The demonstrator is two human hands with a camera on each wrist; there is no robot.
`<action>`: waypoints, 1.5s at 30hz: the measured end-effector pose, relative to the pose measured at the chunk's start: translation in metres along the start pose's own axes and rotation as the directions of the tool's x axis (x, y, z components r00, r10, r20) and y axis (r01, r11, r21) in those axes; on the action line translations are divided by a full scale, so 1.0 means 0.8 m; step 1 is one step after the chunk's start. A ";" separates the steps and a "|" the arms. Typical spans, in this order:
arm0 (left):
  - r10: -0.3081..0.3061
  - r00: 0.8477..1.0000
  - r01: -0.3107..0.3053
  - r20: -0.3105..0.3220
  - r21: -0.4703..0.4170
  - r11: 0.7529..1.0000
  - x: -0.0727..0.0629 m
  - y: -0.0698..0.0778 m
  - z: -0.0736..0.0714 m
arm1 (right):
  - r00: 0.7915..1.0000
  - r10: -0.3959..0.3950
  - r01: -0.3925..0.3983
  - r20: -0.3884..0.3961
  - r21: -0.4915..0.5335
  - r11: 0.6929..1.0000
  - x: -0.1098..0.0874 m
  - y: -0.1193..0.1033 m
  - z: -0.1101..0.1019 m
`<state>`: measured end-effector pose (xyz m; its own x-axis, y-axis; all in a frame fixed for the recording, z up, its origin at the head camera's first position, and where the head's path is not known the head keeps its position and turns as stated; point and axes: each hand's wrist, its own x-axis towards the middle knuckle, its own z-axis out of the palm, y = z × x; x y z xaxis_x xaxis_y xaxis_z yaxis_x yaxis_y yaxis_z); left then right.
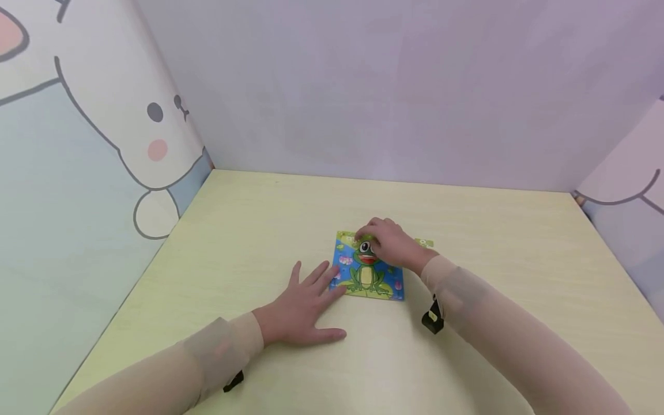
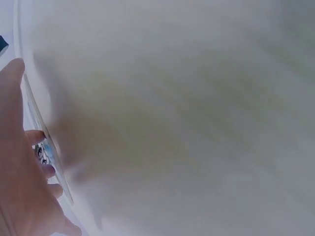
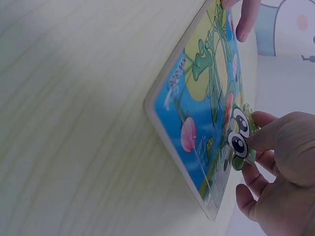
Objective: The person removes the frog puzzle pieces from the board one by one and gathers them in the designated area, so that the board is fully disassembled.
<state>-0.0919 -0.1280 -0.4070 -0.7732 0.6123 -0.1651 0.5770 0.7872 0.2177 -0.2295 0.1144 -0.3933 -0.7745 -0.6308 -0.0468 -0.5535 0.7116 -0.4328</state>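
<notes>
A flat puzzle board with a green frog on a blue pond lies on the table. At the board's top, my right hand pinches the puzzle piece with the frog's eyes between thumb and fingers. That piece sits over the frog's mouth in the right wrist view, partly hidden by the fingers. My left hand lies with straight, spread fingers, its fingertips on the board's left edge. In the left wrist view the board's thin edge shows beside those fingers.
A small green printed piece lies on the pale wood-grain table, just beyond the right wrist. Printed cartoon walls rise at the left and right, and a plain lilac wall stands at the back.
</notes>
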 end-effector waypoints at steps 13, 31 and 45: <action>0.022 0.998 -0.024 0.051 0.035 0.999 0.038 0.023 0.001 | 0.995 0.055 -0.063 0.084 0.089 0.994 0.007 0.008 -0.002; 0.004 0.998 -0.005 0.064 0.021 1.000 0.041 0.025 0.003 | 0.999 0.018 -0.022 0.051 0.083 0.996 0.007 0.007 -0.007; -0.005 0.998 0.000 0.070 0.066 0.998 0.048 0.028 -0.001 | 0.994 -0.112 0.112 -0.002 0.013 0.994 -0.003 0.002 -0.007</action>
<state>-0.1090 -0.0866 -0.4080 -0.7558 0.6121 -0.2327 0.5928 0.7905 0.1541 -0.2299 0.1187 -0.3887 -0.7080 -0.7062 0.0035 -0.6328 0.6322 -0.4472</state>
